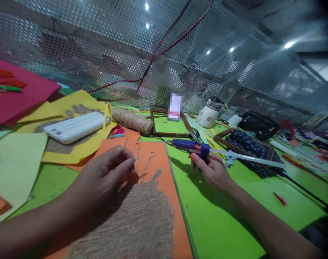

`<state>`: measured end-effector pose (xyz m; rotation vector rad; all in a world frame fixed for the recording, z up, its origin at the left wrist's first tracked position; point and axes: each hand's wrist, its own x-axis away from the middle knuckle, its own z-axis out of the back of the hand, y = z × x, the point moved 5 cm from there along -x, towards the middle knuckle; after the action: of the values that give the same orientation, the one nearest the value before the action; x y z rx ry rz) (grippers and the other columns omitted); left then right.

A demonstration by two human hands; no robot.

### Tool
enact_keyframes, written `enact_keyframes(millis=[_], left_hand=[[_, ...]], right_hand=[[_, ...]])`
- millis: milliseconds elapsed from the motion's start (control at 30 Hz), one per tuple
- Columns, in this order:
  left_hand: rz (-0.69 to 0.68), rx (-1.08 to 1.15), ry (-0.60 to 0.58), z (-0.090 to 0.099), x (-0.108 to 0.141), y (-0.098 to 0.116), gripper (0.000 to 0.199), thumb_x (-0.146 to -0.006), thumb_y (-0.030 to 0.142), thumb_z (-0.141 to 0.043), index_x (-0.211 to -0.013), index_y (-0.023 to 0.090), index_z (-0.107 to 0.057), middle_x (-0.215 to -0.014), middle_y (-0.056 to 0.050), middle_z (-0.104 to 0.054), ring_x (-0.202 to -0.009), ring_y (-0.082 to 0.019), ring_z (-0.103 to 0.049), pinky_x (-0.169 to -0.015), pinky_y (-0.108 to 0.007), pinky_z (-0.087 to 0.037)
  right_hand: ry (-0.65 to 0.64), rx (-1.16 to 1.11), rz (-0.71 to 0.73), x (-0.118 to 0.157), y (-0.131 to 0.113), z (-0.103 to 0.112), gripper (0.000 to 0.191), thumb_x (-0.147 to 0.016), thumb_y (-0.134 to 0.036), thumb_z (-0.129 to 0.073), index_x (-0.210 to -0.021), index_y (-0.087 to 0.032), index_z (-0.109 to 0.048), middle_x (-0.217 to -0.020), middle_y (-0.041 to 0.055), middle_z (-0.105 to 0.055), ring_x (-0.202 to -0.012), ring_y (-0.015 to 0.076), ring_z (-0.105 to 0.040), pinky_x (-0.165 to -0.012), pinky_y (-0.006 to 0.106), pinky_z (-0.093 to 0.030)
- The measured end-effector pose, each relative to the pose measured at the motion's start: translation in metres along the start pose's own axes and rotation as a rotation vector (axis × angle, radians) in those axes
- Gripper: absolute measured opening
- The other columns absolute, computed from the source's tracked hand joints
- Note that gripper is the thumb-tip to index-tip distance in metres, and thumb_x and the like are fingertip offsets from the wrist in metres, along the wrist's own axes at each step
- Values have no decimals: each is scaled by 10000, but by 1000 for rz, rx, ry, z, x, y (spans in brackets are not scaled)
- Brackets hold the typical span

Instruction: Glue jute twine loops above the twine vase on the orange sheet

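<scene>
Twine roll (pixel 133 121) behind twine panel (pixel 128 223)

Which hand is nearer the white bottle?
Right. The right hand, holding the blue glue gun, is in front of the white bottle; the left hand is farther off to its left.

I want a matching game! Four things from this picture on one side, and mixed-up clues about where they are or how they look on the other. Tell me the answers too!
Things:
1. Glue gun
2. Twine roll
3. Bottle
4. Flat white device

Clues:
A. Lying on its side, left of a brown frame
B. On top of a yellow sheet
C. Blue, held in the right hand
D. Pale, with a dark lid

Right pairs: 1-C, 2-A, 3-D, 4-B
</scene>
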<state>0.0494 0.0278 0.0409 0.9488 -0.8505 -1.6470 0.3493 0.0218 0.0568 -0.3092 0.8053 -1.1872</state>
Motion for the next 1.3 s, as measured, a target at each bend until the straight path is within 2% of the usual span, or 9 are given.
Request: enact_keyframes(millis=[133, 267, 400, 600, 800, 900, 1000, 1167, 1300], left_hand=[[-64, -119, 117, 12, -9, -5, 266, -903, 477, -588, -833, 229, -649, -752, -13, -702, -714, -188, -641, -625, -281, -503], [-144, -231, 274, 29, -18, -4, 270, -895, 484, -571, -889, 234, -674, -695, 8, -643, -630, -164, -558, -585, -281, -418], [-236, -335, 367, 46, -28, -3, 314, -879, 509, -546, -890, 226, -681, -618, 19, -522, -563, -146, -427, -555, -290, -339], [-208, -428, 360, 64, -43, -20, 308, -874, 474, -516, -908, 202, -656, -577, 18, -515, -542, -155, -447, -561, -296, -330], [-192, -500, 459, 91, -50, -3, 358, -890, 507, -459, -1009, 210, -619, -621, 19, -552, -573, -174, -505, -574, -280, -340], [-178, -546, 382, 88, -51, -2, 377, -916, 480, -422, -1106, 203, -592, -697, -11, -624, -640, -211, -578, -611, -299, -386], [-187, -592, 242, 71, -49, -8, 371, -928, 435, -386, -1139, 197, -577, -806, -53, -679, -757, -254, -635, -703, -344, -454], [-211, -601, 93, 49, -43, -19, 382, -943, 432, -318, -1102, 204, -579, -1034, -112, -722, -982, -288, -673, -855, -398, -510], [-197, -599, 25, 45, -43, -25, 331, -900, 417, -356, -985, 207, -598, -984, -125, -739, -921, -298, -689, -810, -400, -528]], right_hand=[[36, 2, 69, 4, 1, -11, 234, -978, -402, -565, -933, -216, -699, -745, 38, -680, -664, 216, -625, -606, 343, -521], [18, 21, 198, 4, 0, -20, 244, -966, -324, -572, -1181, -262, -670, -1064, 84, -752, -920, 261, -717, -828, 397, -586], [43, 31, 289, 2, 5, -24, 315, -916, -237, -593, -1224, -244, -654, -1145, 104, -758, -1005, 286, -736, -883, 443, -599], [74, 29, 420, 1, 15, -31, 391, -855, -164, -598, -1241, -207, -650, -1163, 123, -758, -1052, 288, -737, -922, 444, -598], [53, 60, 369, 3, 14, -31, 475, -798, -110, -593, -1263, -200, -643, -1200, 120, -749, -1081, 278, -726, -955, 436, -584], [29, 58, 352, 4, 11, -33, 469, -798, -104, -596, -1252, -211, -654, -1193, 111, -746, -1088, 275, -717, -964, 441, -576], [15, 84, 318, 3, 11, -34, 465, -790, -88, -611, -1235, -209, -669, -1170, 109, -741, -1088, 284, -704, -987, 461, -558], [-28, 192, 261, 1, 12, -34, 475, -811, -71, -623, -1279, -140, -658, -1195, 157, -706, -1102, 302, -674, -1001, 475, -532], [-51, 263, 253, 0, 11, -31, 499, -824, -76, -642, -1318, -153, -641, -1169, 150, -699, -1072, 304, -663, -966, 477, -529]])
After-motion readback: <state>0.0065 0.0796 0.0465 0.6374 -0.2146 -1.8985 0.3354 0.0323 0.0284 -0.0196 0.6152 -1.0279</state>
